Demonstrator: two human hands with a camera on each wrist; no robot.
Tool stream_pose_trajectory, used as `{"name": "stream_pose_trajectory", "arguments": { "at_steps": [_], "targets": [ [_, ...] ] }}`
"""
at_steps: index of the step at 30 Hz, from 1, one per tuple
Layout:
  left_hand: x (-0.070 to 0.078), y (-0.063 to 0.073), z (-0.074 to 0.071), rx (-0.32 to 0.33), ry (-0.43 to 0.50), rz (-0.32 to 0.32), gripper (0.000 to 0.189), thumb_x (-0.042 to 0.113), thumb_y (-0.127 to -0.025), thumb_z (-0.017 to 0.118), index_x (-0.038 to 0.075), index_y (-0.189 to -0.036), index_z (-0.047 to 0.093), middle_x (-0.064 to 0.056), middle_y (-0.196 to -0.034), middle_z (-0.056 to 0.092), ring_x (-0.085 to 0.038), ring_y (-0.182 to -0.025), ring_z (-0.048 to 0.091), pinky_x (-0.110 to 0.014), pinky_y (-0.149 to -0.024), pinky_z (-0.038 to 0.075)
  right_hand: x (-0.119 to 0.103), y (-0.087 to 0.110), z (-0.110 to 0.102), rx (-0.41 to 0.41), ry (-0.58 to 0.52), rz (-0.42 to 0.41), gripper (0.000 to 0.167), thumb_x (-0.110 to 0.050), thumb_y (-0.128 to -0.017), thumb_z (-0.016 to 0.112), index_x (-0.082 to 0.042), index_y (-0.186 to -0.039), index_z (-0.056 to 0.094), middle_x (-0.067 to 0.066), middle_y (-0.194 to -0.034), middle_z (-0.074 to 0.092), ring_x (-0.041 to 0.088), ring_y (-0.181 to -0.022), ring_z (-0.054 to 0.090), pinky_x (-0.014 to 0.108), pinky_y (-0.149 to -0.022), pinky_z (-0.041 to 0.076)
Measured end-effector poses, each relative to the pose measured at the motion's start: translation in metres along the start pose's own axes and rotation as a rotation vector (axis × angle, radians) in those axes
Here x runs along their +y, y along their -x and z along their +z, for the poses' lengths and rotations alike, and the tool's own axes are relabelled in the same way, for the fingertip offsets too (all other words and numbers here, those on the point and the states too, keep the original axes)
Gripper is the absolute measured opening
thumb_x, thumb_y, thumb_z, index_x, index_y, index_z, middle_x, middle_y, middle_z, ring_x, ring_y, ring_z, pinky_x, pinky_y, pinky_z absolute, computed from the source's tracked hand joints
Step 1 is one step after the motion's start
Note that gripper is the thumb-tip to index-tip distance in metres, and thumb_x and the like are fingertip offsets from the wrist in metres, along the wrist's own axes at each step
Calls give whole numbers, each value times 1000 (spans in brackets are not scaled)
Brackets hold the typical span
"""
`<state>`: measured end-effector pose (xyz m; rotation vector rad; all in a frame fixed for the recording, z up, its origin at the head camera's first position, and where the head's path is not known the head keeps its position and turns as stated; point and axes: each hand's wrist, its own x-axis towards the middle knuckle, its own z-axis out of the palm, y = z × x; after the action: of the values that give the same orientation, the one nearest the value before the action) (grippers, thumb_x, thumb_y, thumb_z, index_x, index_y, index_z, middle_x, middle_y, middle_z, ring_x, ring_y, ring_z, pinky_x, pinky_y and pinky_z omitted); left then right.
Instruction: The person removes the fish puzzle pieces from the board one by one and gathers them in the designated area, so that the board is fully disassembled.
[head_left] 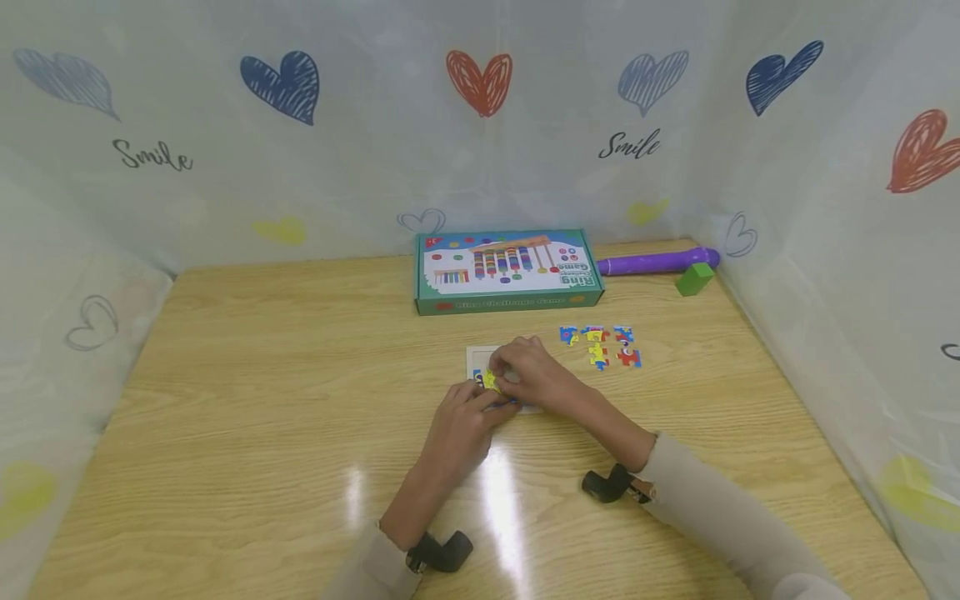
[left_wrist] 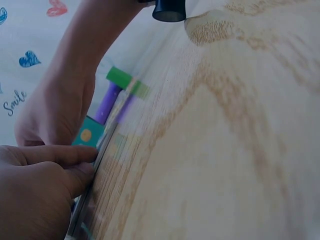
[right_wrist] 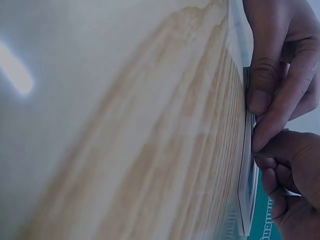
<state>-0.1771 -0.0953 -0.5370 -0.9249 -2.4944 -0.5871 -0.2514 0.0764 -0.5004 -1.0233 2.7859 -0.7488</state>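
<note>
A small jigsaw board [head_left: 480, 353] with a pale frame lies on the table, mostly covered by both hands. My left hand [head_left: 463, 423] rests on its near side, index finger and thumb stretched across the board's near edge [right_wrist: 243, 190]. Above it my right hand [head_left: 536, 375] bends over the board from the right. Its thumb and index finger pinch a yellow puzzle piece [head_left: 490, 380] at the board's left part. In the right wrist view the left index fingertip meets the right fingertips [right_wrist: 262, 145] just over the frame; the piece itself is hidden there.
Several loose blue, red and yellow puzzle pieces [head_left: 598, 355] lie right of the board. Behind stands a green ring game box [head_left: 510, 271]. A purple stick [head_left: 648, 262] and a green block [head_left: 694, 279] lie at the back right. Curtains with hearts [head_left: 480, 83] enclose the table.
</note>
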Motion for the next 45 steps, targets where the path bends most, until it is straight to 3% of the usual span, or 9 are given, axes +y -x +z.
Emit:
{"name": "stream_pose_trajectory", "arguments": {
  "at_steps": [5,10,21,29,45],
  "targets": [
    [0,0,0,-12,-12,-3,32,-2,-84,75,21,-105,81,7,-103,74,-18,-89,57,-35,-91,47,3,1,3,10,-53,20,14,-6,-85,73,-7,-99,70,0,-95,68,18,-96,57,38,-93,44],
    [0,0,1,3,-11,6,30,0,-84,76,21,-104,81,6,-103,74,-18,-89,58,-35,-89,47,3,2,3,29,-88,35,15,-5,-84,71,-7,-99,69,0,-96,66,17,-94,57,34,-86,51],
    [0,-2,2,8,-16,3,24,5,-86,76,20,-104,81,7,-103,74,-17,-90,58,-31,-87,48,2,3,0,65,-83,8,15,-6,-85,70,-7,-100,67,2,-100,66,20,-100,57,36,-89,50],
    [0,-1,1,20,4,5,26,5,-85,77,21,-105,81,7,-103,75,-17,-81,52,-32,-85,47,3,6,-4,100,-90,-11,17,-3,-84,69,-6,-100,68,1,-97,67,17,-96,56,33,-86,50],
    [-1,-1,1,27,10,11,25,4,-82,79,20,-102,82,5,-99,74,-19,-80,50,-32,-83,46,15,15,-21,113,-57,83,17,-6,-84,73,-8,-100,69,0,-98,67,18,-94,56,33,-85,51]
  ]
}}
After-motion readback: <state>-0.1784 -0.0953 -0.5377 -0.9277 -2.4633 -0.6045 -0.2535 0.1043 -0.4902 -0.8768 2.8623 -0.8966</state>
